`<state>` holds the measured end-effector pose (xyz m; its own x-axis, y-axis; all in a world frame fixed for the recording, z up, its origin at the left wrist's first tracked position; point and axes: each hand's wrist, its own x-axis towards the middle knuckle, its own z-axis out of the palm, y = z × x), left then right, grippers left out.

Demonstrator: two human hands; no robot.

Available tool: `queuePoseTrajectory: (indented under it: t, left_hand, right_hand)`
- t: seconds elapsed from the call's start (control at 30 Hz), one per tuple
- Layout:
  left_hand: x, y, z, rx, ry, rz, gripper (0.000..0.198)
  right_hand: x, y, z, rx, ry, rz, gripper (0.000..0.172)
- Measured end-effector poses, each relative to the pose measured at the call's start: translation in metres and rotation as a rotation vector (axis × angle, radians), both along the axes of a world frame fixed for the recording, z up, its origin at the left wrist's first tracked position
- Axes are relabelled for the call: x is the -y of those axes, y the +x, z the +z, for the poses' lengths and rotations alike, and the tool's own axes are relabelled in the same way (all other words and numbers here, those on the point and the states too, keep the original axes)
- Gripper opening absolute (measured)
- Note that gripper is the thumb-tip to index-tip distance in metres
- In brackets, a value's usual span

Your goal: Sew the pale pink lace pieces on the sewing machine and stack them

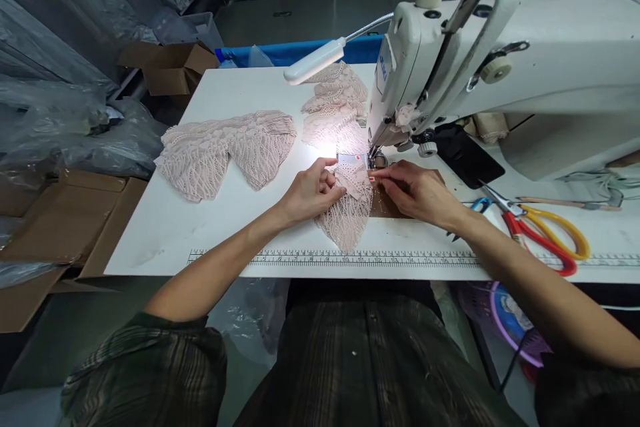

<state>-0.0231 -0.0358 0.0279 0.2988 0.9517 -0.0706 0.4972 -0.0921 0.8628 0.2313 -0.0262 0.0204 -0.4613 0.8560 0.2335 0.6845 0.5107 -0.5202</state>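
Observation:
A pale pink lace piece [347,221] lies in front of the needle of a white sewing machine [400,73], its pointed end reaching toward the ruler strip. My left hand [316,192] grips the lace at its left edge, thumb and fingers closed on it. On the other side, my right hand [417,190] has its fingers pinched together at the lace's right edge, close to the presser foot [373,159]. What sits between those fingertips is too small to make out fully. Behind the needle, more joined lace [335,107] trails across the table under the lamp.
A stack of lace pieces [230,147] lies at left on the white table [165,230]. Scissors [540,230] and a black phone [467,155] rest at right. A lamp [315,61] hangs over the work. Cardboard boxes [65,220] stand left of the table.

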Motion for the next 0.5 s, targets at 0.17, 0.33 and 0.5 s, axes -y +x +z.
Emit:
queuePoseTrajectory:
  t: [0.17, 0.33, 0.5]
  left_hand:
    - [-0.004, -0.01, 0.003, -0.028, -0.07, -0.053, 0.06]
    - [-0.005, -0.012, 0.003, -0.034, -0.106, -0.062, 0.066]
    - [-0.002, -0.003, 0.004, -0.055, -0.065, 0.023, 0.073]
  right_hand:
    - [-0.003, -0.003, -0.019, 0.124, 0.167, 0.156, 0.039]
    - [-0.006, 0.0, -0.025, 0.11, 0.178, 0.148, 0.039]
    - [-0.004, 0.001, -0.027, 0.094, 0.241, 0.183, 0.042]
